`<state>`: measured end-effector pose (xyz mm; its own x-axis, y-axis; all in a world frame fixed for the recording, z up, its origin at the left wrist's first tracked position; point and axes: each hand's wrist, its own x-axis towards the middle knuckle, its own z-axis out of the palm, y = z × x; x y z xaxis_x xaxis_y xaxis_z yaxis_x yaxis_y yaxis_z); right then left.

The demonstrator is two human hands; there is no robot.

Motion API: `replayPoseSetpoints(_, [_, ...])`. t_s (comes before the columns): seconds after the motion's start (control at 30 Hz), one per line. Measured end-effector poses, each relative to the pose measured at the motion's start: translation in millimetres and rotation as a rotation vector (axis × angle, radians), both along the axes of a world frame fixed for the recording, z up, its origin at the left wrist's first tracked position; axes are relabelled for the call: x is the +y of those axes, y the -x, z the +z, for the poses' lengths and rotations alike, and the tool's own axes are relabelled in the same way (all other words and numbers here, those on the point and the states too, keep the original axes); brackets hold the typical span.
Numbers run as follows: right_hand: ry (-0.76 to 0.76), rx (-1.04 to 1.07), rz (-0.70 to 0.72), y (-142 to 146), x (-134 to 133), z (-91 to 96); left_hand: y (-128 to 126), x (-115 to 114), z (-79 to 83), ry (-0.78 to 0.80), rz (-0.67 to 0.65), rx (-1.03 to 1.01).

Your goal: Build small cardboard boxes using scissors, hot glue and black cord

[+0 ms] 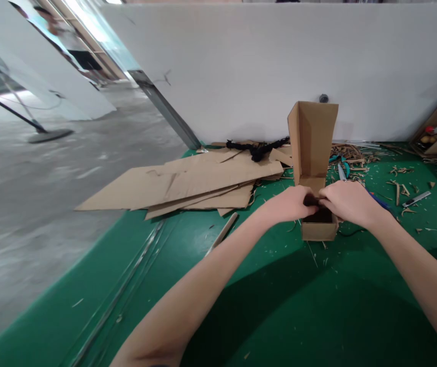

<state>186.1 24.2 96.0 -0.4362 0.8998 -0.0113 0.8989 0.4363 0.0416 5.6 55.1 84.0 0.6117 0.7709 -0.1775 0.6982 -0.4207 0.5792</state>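
A small brown cardboard box stands on the green tabletop, its tall lid raised at the back. Over the opening, my left hand reaches in from the left, thumb and fingers curled together. My right hand comes from the other side with its fingers pinched, the fingertips close to those of my left hand. Something small and dark brown seems to be between the fingertips, but I cannot make out what it is. The hands hide much of the box's side walls and inside.
Flat cardboard sheets lie left of the box, with a black tangled strap on them. Scissors, cardboard scraps and a utility knife are to the right. A white partition rises behind. A person stands far left.
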Motion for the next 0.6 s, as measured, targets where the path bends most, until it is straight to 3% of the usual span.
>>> replayPoseSetpoints(0.1, [0.067,0.200,-0.025,-13.4,4.1,10.1,20.3,15.1,11.1,0.226,-0.001,-0.219])
replayPoseSetpoints(0.17, [0.024,0.357,-0.058,-21.4,5.8,15.8,35.9,23.6,14.6,0.325,-0.045,-0.434])
replayPoseSetpoints(0.27, [-0.124,0.546,-0.128,-25.4,6.1,17.8,50.2,30.5,12.2,0.334,-0.151,-0.701])
replayPoseSetpoints(0.37, [-0.190,0.750,-0.168,-19.0,4.7,12.0,48.5,31.0,3.3,0.275,-0.113,-0.828])
replayPoseSetpoints(0.47, [-0.141,0.941,-0.197,-9.2,2.4,4.9,40.1,28.6,-5.6,0.360,-0.020,-0.958])
replayPoseSetpoints(0.6, [0.051,1.158,-0.180,-0.2,-3.7,3.4,36.9,28.2,-7.4,0.391,0.072,-1.078])
